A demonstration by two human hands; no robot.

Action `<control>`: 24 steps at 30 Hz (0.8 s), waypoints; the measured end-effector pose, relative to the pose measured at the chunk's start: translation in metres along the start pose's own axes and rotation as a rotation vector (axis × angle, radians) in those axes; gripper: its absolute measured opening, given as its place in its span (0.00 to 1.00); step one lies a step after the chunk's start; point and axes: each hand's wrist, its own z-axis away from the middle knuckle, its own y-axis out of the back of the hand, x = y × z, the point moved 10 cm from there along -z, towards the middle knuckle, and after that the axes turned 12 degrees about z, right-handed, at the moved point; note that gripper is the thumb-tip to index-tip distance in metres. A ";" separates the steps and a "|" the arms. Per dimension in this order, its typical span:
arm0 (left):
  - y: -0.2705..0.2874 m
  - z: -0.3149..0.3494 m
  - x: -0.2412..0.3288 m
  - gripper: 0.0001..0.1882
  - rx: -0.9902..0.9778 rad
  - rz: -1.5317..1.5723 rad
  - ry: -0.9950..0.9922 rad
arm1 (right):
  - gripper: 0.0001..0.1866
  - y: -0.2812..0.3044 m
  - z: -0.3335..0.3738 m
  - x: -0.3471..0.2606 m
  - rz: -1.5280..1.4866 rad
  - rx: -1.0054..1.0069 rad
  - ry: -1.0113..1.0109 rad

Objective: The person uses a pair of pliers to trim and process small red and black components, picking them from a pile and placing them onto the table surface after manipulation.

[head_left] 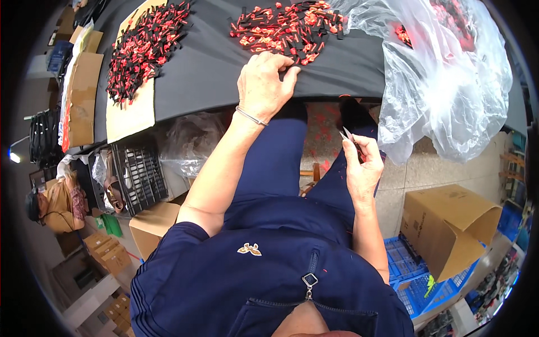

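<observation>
My left hand (265,81), with a bracelet at its wrist, is at the near edge of a loose pile of small black-and-red fabric pieces (289,31) on the black-covered table. Its fingers are curled and its thumb comes close to the forefinger; anything between the tips is too small or hidden to make out. In my right hand (364,165), held over my lap below the table edge, is a pair of thread snips (349,136) with the pointed blades showing past the fingertips. The snips' handles are mostly covered by my fingers.
A second pile of similar pieces (149,50) lies on yellowish board (130,121) at left. A clear plastic bag (432,90) with red pieces hangs over the table's right edge. A cardboard box (443,224) stands on blue crates (404,264); a black crate (140,174) is at left.
</observation>
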 end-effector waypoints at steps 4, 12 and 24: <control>-0.001 0.000 -0.022 0.06 -0.028 0.125 0.168 | 0.08 0.001 0.002 0.003 0.001 0.002 -0.015; 0.002 0.018 -0.064 0.07 -0.031 0.790 0.778 | 0.08 0.005 0.000 -0.001 -0.089 -0.001 -0.030; -0.022 0.070 0.025 0.04 -0.208 1.038 0.770 | 0.12 0.009 0.002 -0.080 0.056 0.164 0.362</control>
